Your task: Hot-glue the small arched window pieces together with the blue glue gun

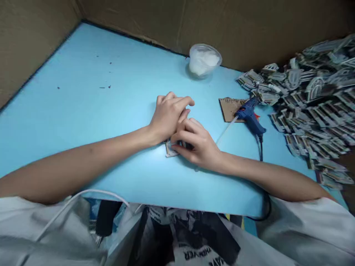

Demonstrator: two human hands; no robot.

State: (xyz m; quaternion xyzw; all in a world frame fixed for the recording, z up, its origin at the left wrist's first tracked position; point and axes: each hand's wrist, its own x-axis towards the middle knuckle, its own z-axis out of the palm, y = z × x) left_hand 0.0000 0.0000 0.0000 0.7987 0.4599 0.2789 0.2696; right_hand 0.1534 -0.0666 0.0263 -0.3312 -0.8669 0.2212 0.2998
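Printed card piece (169, 150) lies flat on the blue table (83, 111), mostly hidden, so its long axis is unclear. Right hand (198, 145) is on it, fingers curled, pinching it; left hand (169, 115) touches just behind, fingers bent, grip hidden. Farther right: one glue gun (251, 117), one cardboard scrap (229, 109), one bowl (204, 61), one heap of pieces (313, 103).

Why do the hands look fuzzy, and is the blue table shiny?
Head view: the left hand and right hand are softly blurred; a pale glare patch sits on the blue table beside them; the pile of parts at the edge looks smeared.
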